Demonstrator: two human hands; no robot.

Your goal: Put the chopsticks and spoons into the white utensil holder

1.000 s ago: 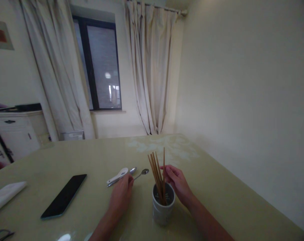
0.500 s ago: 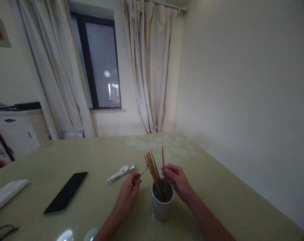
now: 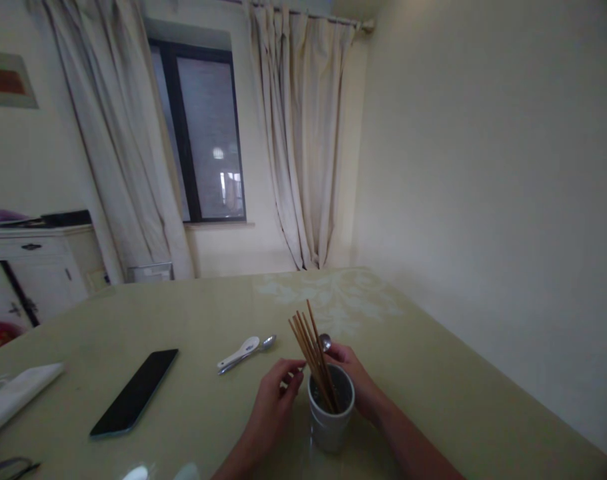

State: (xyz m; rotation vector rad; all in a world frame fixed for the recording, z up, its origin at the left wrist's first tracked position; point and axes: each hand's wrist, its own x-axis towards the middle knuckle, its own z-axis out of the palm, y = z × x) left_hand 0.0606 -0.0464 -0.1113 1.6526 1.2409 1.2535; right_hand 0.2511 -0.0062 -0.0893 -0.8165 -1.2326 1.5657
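A metal spoon [image 3: 325, 342] is held up behind the chopsticks, its round bowl showing beside my right hand [image 3: 351, 373]. My right fingers close around the spoon's neck, partly hidden by the chopsticks. At the left of the bundle, my left hand [image 3: 279, 393] pinches near the handle end, though most of the handle is covered. Several wooden chopsticks [image 3: 313, 357] lean left in a grey-white cup [image 3: 331, 423], which stands upright between my hands.
Left of my hands lie a white spoon [image 3: 241, 351] and a metal spoon [image 3: 268, 343], side by side. Farther left are a dark phone [image 3: 136, 393], a white packet [image 3: 21, 398] and dark-handled scissors [image 3: 13, 465]. A wall [image 3: 508, 220] borders the table's right side.
My right hand has let go of a chopstick, which now leans with the others in the cup, and has moved to the spoon. My left hand has shifted right with the spoon.
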